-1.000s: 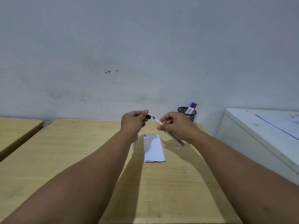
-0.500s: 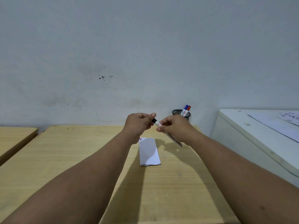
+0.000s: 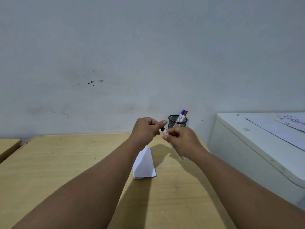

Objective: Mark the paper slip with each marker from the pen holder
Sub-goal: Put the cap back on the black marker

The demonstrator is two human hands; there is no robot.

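Above the wooden desk [image 3: 74, 162], my right hand [image 3: 183, 139] grips a white marker [image 3: 165, 132] by its barrel. Its black cap [image 3: 162, 129] sits on the tip and points up-left. My left hand [image 3: 146, 129] is closed around the cap's end, with the thumb stretched above it. The folded white paper slip [image 3: 145, 164] lies flat on the desk below and between my forearms. A black mesh pen holder [image 3: 177, 123] stands at the desk's back edge by the wall, just behind my hands. A blue marker [image 3: 182, 111] and a red marker [image 3: 185, 112] stand in it.
A white cabinet [image 3: 244, 146] stands close on the right, higher than the desk, with printed sheets [image 3: 290, 128] on top. The corner of a second wooden table [image 3: 8, 146] shows at the far left. A grey wall rises directly behind the desk.
One second ago the marker's tip was bare and the cap was in my left hand, apart from it. The hands came together and the cap now sits on the marker.
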